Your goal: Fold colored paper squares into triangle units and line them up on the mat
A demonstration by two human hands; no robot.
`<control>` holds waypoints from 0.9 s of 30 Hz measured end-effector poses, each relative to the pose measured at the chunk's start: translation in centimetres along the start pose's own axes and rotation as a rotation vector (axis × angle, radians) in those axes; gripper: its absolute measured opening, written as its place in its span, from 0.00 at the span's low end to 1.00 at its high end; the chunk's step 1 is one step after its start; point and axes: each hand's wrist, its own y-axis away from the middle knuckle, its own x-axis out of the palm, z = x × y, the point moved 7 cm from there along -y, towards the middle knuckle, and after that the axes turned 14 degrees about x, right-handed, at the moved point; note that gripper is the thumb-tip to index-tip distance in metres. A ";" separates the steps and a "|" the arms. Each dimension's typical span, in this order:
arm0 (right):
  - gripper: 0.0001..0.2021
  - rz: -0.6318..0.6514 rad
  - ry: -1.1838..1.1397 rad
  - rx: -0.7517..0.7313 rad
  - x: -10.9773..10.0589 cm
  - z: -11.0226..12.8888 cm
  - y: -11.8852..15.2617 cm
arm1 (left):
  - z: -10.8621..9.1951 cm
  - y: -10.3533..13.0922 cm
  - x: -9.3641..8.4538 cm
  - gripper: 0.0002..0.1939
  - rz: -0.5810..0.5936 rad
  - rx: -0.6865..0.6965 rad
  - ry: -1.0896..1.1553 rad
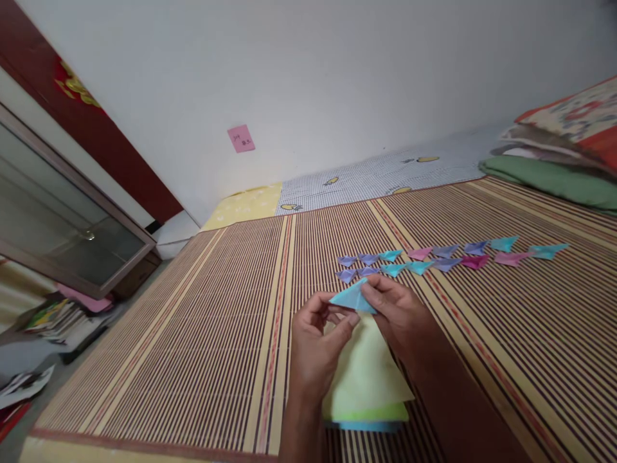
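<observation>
A light blue folded paper (354, 297), roughly triangular, is held up between both hands. My left hand (322, 341) grips its left and lower part with thumb and fingers. My right hand (398, 315) pinches its right side. Beneath the hands lies a stack of paper sheets (369, 373), pale yellow on top, with green and blue edges showing below. Beyond the hands, two rows of small folded paper pieces (419, 267) in purple, blue, turquoise and pink stretch to the right.
A striped bamboo mat (193, 347) lies under everything. Folded bedding (554, 173) is piled at the back right. A pink note (241, 138) is on the wall. At the left are a glass-paned door (72, 212) and stacked books (58, 318).
</observation>
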 end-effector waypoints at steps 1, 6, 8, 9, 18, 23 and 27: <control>0.15 -0.002 -0.051 0.026 0.0 -0.4 -0.2 | 0.0 0.0 0.1 0.08 0.001 0.010 0.024; 0.15 0.088 -0.155 0.117 0.8 -2.0 -0.9 | -0.2 0.0 0.1 0.05 -0.034 0.054 -0.009; 0.15 0.092 -0.187 0.125 1.0 -2.3 -1.0 | -0.4 0.0 0.2 0.04 -0.033 0.069 -0.019; 0.16 0.083 -0.194 0.127 1.1 -2.3 -1.1 | -0.5 -0.1 0.2 0.03 -0.028 0.078 -0.027; 0.12 0.069 -0.234 0.084 1.6 -2.9 -1.3 | -0.8 0.0 -0.1 0.03 -0.011 0.223 -0.324; 0.13 -0.001 -0.119 0.021 1.6 -2.1 -1.0 | -0.5 0.1 0.2 0.03 -0.027 0.166 -0.259; 0.19 -0.264 0.014 -0.182 0.4 -0.6 -0.2 | -1.4 0.3 0.0 0.10 -0.063 0.230 -0.468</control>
